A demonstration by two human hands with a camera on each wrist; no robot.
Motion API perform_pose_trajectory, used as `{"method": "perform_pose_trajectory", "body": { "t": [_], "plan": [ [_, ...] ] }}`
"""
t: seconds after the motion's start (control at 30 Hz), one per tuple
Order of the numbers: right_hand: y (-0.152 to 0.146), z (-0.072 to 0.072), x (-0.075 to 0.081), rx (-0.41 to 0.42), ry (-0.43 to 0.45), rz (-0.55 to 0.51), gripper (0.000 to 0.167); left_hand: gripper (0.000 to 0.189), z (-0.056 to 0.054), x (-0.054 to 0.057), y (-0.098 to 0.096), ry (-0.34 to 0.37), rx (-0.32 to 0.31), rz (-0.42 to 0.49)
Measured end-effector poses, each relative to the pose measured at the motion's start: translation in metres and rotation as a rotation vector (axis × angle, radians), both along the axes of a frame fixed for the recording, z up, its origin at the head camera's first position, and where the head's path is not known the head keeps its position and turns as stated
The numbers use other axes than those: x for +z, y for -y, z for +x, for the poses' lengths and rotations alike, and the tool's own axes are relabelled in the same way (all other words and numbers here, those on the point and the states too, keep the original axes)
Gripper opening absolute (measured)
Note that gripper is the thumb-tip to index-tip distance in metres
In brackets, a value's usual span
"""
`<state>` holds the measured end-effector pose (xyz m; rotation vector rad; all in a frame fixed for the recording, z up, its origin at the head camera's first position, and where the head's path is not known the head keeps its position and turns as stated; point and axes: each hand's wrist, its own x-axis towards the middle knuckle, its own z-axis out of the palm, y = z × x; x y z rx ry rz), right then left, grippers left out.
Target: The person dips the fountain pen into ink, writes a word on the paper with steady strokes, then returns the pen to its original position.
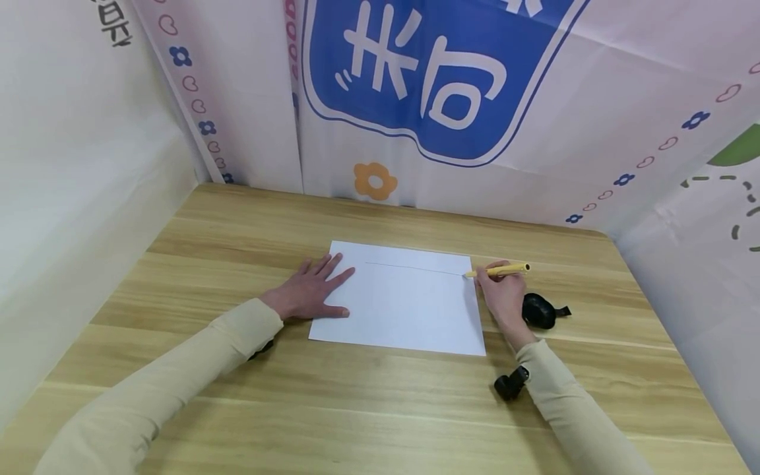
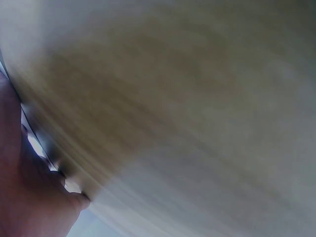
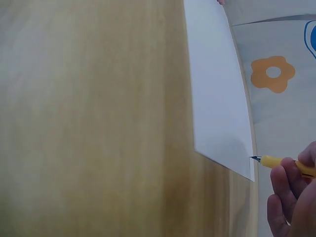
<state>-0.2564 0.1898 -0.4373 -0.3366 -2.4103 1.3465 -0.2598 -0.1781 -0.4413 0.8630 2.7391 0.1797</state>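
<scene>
A white sheet of paper lies on the wooden table, with a thin dark line running across its upper part. My left hand rests on the sheet's left edge with its fingers spread; in the left wrist view part of that hand shows at the lower left. At the right edge, my right hand pinches a yellow fountain pen. The pen's nib meets the paper at the line's right end. In the right wrist view the pen has a dark metal nib, and curled fingers hold its barrel.
A black rounded object with a short strap lies right of my right hand. A small black device sits by the right sleeve. Behind the wooden table hangs a printed white cloth, and white walls stand at both sides.
</scene>
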Motion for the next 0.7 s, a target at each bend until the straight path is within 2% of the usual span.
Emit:
{"method": "perform_pose_trajectory", "body": {
  "t": [0.37, 0.57, 0.7],
  "plan": [
    [0.0, 0.002, 0.001, -0.026, 0.029, 0.017, 0.013, 0.086, 0.0, 0.001, 0.001, 0.009, -0.001, -0.013],
    [0.01, -0.005, 0.006, 0.037, 0.012, -0.05, 0.014, 0.086, 0.0, -0.001, 0.001, 0.013, -0.002, -0.014],
    [0.025, -0.015, 0.014, 0.097, 0.015, -0.035, 0.016, 0.086, -0.001, -0.002, 0.001, 0.009, -0.005, -0.011]
  ]
}}
